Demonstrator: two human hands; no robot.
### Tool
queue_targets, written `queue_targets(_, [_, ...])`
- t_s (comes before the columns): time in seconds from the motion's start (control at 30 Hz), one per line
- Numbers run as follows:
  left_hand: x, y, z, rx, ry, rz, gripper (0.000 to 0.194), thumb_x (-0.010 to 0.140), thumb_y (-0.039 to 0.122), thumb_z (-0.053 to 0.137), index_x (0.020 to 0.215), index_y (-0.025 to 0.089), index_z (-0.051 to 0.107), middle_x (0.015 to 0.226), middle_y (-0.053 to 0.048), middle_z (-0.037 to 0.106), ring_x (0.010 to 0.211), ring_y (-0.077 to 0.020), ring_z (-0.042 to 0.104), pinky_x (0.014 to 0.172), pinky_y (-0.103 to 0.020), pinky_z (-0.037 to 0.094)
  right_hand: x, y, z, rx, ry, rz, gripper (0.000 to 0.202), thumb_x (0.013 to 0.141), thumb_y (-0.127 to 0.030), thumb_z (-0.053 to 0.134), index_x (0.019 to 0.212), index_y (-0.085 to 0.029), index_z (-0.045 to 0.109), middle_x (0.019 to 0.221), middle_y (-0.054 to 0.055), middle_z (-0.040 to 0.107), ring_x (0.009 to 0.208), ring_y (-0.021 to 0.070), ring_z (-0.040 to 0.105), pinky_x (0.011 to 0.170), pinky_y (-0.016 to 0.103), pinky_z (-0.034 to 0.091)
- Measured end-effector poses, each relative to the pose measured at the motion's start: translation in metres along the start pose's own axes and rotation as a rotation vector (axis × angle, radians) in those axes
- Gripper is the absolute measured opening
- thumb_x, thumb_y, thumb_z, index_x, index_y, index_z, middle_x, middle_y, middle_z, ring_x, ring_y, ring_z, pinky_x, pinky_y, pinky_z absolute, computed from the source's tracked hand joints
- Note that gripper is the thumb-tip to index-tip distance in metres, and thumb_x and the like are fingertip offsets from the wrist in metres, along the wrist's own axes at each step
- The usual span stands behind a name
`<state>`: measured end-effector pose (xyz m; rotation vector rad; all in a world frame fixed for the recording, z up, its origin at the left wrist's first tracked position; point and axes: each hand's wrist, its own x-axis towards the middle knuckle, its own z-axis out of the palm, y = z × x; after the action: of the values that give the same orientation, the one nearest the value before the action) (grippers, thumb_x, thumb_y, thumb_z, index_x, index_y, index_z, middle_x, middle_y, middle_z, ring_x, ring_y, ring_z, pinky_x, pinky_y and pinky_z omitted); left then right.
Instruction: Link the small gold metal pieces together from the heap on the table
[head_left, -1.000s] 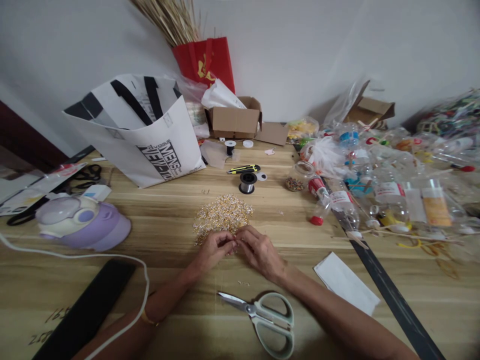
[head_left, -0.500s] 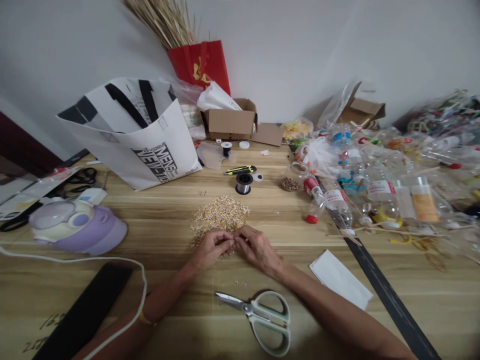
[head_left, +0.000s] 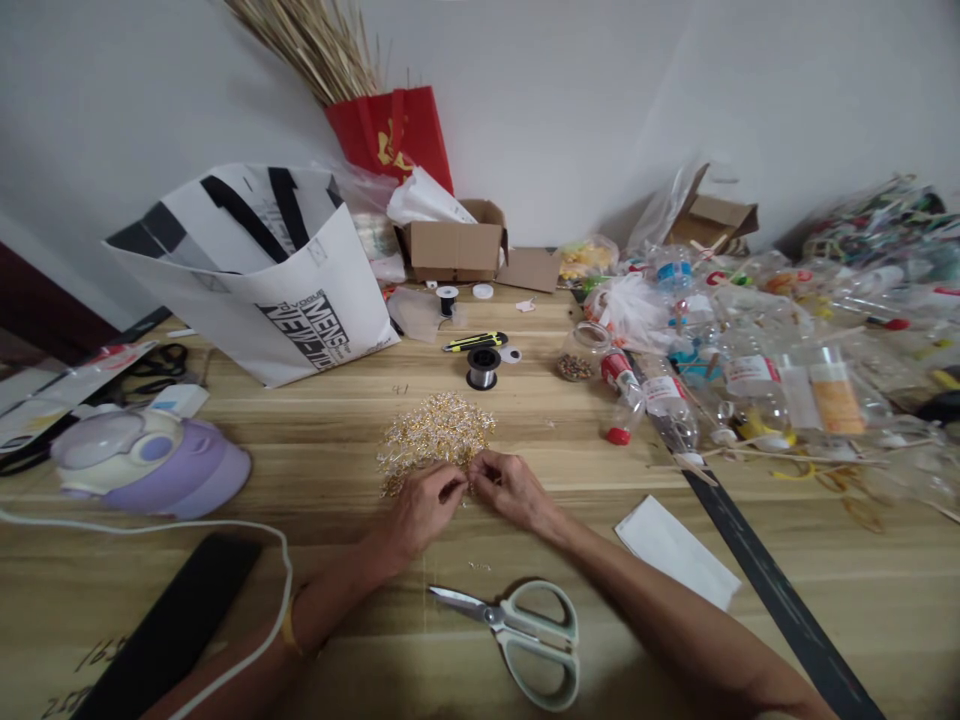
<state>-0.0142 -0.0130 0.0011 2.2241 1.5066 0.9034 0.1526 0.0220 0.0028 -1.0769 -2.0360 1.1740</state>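
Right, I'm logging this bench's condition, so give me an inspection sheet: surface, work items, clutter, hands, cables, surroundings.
Surface: wood-grain table.
Work items: pile of small gold-toned pieces; scissors nearer the camera, tips leftward.
Clutter: plastic bottles heaped at right.
Hands: left hand and right hand close together at the pile's near edge; any held piece unclear.
Cables: white cable crosses in front of the left forearm.
Surroundings: pale wall; red bag with dry stalks.

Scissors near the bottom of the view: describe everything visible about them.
The scissors have two pale looped handles that look like plastic, shiny metal blades and a round pivot. They appear closed, lying flat on the wooden table between the forearms, tip pointing left, handles right. Only the table visibly touches them.
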Motion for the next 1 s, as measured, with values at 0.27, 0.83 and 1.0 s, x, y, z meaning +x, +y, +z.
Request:
queue_targets(0.27, [-0.007,-0.008,0.01,0.046,0.104,0.147,0.012,0.083,0.011,0.054,0.074,0.016,0.061,0.069,-0.003,0.065,0.062,-0.0129,0.059,0.061,-0.022,0.045,0.003,0.008,-0.001,0.097,-0.071,0.052,0.012,0.077,-0.018,0.048,0.07,-0.013,0.056,0.06,-0.003,0.047,0.056,0.008,0.039,0.053,0.02,0.03])
queue_targets(0.83, [-0.001,-0.003,-0.004,-0.095,-0.061,-0.13,0.011,0.079,0.014,0.053,0.071,0.017,0.06,0.067,-0.001,0.062,0.062,-0.0125,0.055,0.06,-0.022,0.042,0.006,0.008,0.002,0.406,-0.137,0.117,0.026,0.08,-0.039,0.057,0.078,-0.013,0.055,0.058,-0.004,0.046,0.048,0.0062,0.04,0.045,0.018,0.033])
queue_targets(1.0, [0.0,-0.005,-0.005,-0.259,-0.091,-0.261,0.013,0.078,0.02,0.052,0.069,0.015,0.06,0.064,-0.001,0.06,0.06,-0.0129,0.053,0.057,-0.022,0.04,0.004,0.008,0.002,0.289,-0.106,0.042,0.023,0.08,-0.035,0.059,0.081,-0.013,0.059,0.062,-0.003,0.05,0.054,0.0076,0.042,0.05,0.019,0.033])
